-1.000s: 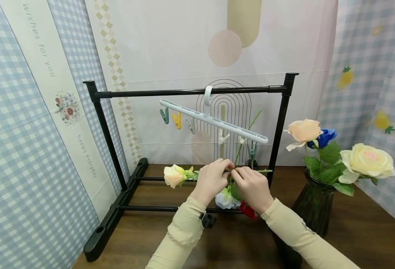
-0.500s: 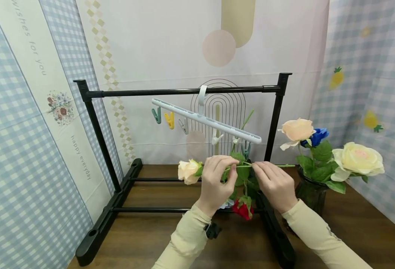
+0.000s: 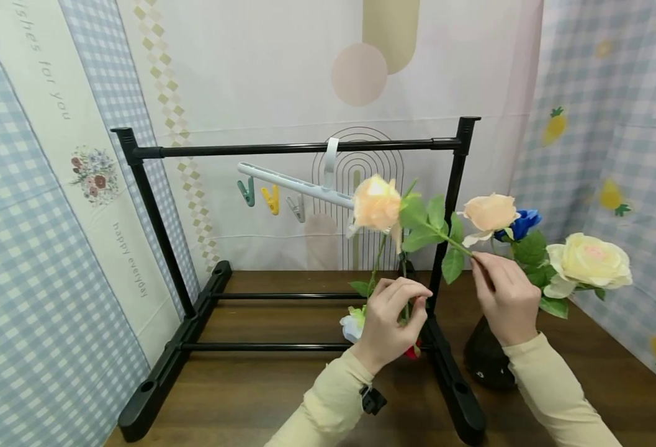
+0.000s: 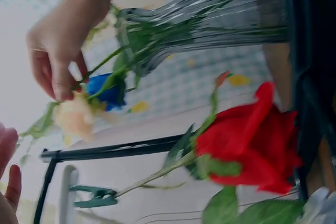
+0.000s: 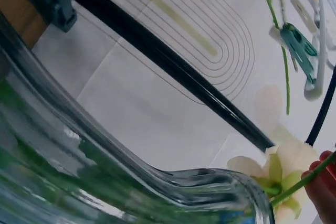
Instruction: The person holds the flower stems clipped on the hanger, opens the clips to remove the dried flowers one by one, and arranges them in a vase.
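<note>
My right hand [image 3: 503, 301] pinches the stem of a peach-cream rose [image 3: 377, 202]. Its bloom points left and up, in front of the pale blue hanger [image 3: 291, 181], with leaves along the stem. Lower and to the left, my left hand [image 3: 391, 320] has loosely bent fingers, thumb and fingertips apart, holding nothing visible. Beside and behind it, a white-blue rose [image 3: 352, 324] hangs head down. A red rose [image 4: 241, 140] hangs too, its stem end in a green clothespin [image 4: 94, 196] on the hanger; in the head view my left hand mostly hides it.
A black rack [image 3: 283, 149] carries the hanger. Green, yellow [image 3: 270, 199] and grey clothespins hang from its left part. At the right stands a dark glass vase [image 3: 486, 357] with a peach rose [image 3: 489, 217], a blue rose [image 3: 520, 223] and a pale yellow rose [image 3: 589, 264].
Both hands were on the rose's stem, bloom to the left at hand height. The left hand has let go; the right hand has moved right, and the bloom has swung up before the hanger.
</note>
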`<state>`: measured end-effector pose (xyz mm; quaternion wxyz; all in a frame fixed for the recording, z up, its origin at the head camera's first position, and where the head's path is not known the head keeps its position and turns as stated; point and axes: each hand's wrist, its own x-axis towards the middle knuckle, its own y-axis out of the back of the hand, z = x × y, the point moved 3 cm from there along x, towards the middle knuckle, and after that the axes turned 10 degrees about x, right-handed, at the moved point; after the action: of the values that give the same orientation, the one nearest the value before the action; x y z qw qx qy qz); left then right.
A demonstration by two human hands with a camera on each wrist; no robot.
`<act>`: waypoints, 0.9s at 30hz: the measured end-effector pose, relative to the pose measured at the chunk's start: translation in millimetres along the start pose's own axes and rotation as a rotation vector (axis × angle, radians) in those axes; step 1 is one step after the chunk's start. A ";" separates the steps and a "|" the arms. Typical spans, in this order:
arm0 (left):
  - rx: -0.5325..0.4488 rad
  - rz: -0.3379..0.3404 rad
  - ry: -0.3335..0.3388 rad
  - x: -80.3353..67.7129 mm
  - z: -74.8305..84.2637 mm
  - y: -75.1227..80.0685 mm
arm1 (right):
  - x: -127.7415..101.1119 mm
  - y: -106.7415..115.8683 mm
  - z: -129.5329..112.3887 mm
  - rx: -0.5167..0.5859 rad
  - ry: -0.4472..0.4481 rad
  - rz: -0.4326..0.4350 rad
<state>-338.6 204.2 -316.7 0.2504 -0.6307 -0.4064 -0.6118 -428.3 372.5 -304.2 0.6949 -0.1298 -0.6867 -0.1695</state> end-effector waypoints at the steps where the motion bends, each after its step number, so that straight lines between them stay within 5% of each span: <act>1: -0.007 -0.019 0.019 -1.3 -0.5 -3.4 | 0.1 0.8 1.4 0.017 -0.025 0.007; 11: -0.063 -0.282 0.177 -3.9 8.0 -36.6 | 2.8 10.3 16.0 0.103 -0.210 0.070; 16: -0.188 -0.469 0.331 -12.8 13.4 -52.4 | 2.5 15.6 24.2 0.052 -0.255 0.042; 23: -0.238 -0.840 0.525 -29.3 22.8 -83.6 | 0.8 20.7 36.0 -0.006 -0.310 0.034; 27: -0.287 -0.920 0.661 -36.2 28.7 -102.7 | 0.7 23.3 42.4 -0.032 -0.303 0.032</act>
<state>-403.5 276.0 -374.2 -0.0152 -0.1926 -0.4517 -0.8710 -457.2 411.2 -301.3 0.5837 -0.1761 -0.7787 -0.1478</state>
